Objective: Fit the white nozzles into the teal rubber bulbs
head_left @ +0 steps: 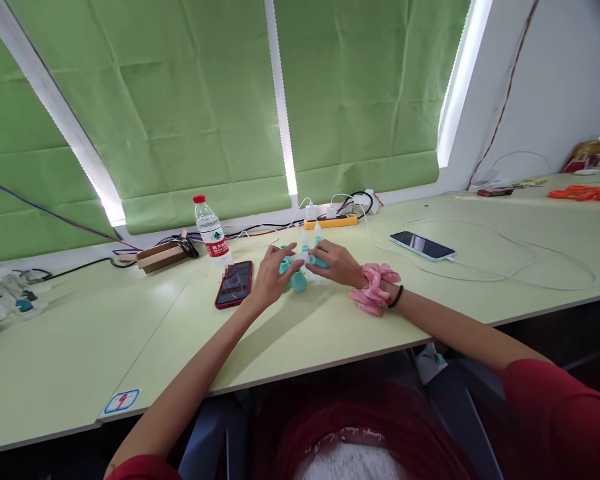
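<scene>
In the middle of the table my two hands nearly meet. My right hand (337, 262) is closed around a small teal piece with a clear nozzle (320, 262), which points left. At the nozzle's tip, the thumb and index finger of my left hand (270, 277) close in a pinch on its clear end. Under the left fingers stands a teal cone-shaped piece (299, 283), and another teal piece (284, 266) is partly hidden by that hand. Just behind my hands, teal pieces with pale pointed tips (318, 233) stand upright.
A phone in a red case (235, 285) lies left of my hands, and a water bottle (212, 230) stands behind it. On the right is a light blue phone (422, 246) with a white cable. A yellow power strip (331, 222) and an open cardboard box (161, 256) sit at the back.
</scene>
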`<state>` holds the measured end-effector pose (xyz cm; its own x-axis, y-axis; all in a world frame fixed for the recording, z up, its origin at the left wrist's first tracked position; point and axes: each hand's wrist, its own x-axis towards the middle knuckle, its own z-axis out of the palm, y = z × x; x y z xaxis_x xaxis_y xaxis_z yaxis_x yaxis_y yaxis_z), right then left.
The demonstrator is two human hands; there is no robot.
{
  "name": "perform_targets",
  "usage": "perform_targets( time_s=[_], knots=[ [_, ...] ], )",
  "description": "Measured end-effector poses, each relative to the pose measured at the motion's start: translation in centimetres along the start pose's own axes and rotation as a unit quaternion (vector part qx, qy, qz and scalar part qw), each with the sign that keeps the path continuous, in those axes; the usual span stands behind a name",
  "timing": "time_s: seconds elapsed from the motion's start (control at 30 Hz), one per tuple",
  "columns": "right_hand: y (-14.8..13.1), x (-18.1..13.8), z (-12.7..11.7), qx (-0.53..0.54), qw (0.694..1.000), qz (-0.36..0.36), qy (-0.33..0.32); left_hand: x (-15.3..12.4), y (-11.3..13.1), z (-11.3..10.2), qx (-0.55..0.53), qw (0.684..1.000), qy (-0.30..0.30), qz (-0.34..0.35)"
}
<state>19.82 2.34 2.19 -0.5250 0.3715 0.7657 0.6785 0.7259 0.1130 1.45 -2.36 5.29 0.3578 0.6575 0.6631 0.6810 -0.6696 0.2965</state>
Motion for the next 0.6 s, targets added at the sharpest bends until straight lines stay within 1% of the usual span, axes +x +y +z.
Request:
perform_targets(
  time_s=[0.07, 0.17, 0.23, 0.33, 0.4, 0.47, 0.53, 0.6],
  knots=[
    [-0.3, -0.3, -0.2, -0.006, 1.0, 0.011, 0.004, 0.2, 0.0, 0.4, -0.028, 0.999, -0.021, -0.025],
    [-0.3, -0.3, -0.2, -0.024, 0.999, 0.049, 0.003, 1.3, -0.6, 1.0, -0.048, 0.997, -0.029, -0.044],
    [0.0, -0.3, -0.1, -0.05, 0.995, 0.085, 0.0, 2.5, -0.9, 1.3, -0.018, 0.998, -0.026, -0.047],
    [1.1, -0.3, 0.2, -0.078, 0.984, 0.161, -0.015, 4.6, -1.1, 1.8, 0.084, 0.996, -0.019, -0.023],
    [2.3, -0.4, 0.5, -0.061, 0.972, 0.226, -0.028, 5.6, -1.2, 2.3, 0.127, 0.99, -0.057, -0.011],
    [3.6, -0.6, 0.7, -0.017, 0.96, 0.277, -0.037, 6.1, -1.4, 3.0, 0.143, 0.984, -0.106, -0.018],
    [4.7, -0.8, 0.8, 0.028, 0.953, 0.299, -0.029, 6.4, -1.8, 3.9, 0.155, 0.978, -0.135, -0.028],
    [5.1, -0.8, 0.8, 0.068, 0.952, 0.299, -0.01, 6.6, -2.3, 4.7, 0.158, 0.975, -0.15, -0.03]
  ],
)
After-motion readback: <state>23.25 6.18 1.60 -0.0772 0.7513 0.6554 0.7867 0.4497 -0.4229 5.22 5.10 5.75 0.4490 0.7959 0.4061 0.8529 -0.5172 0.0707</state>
